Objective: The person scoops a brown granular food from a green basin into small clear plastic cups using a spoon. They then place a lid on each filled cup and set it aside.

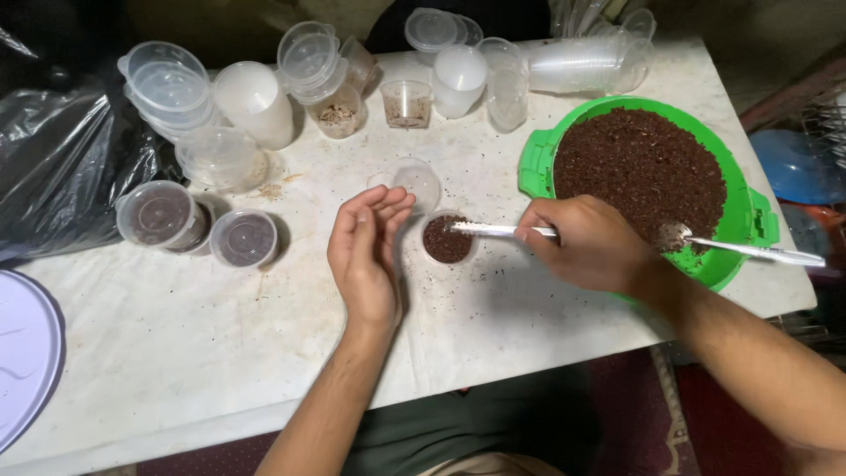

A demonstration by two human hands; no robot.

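Observation:
A small clear cup (447, 239) filled with dark brown soil stands on the white table (176, 344). My right hand (586, 242) grips a white plastic utensil (489, 230) whose tip lies over the cup. My left hand (367, 256) hovers just left of the cup, fingers curled, holding nothing. A green bowl (745, 225) heaped with the same brown soil sits behind my right hand. A metal spoon (749, 250) rests in it, handle pointing right. A loose clear lid (416, 181) lies just beyond the cup.
Two lidded cups of soil (159, 214) (244, 238) stand at the left. Stacks of empty clear cups and lids (256, 101) line the table's far edge. A black plastic bag (62, 167) lies at the left, a white plate (26, 353) at the near left.

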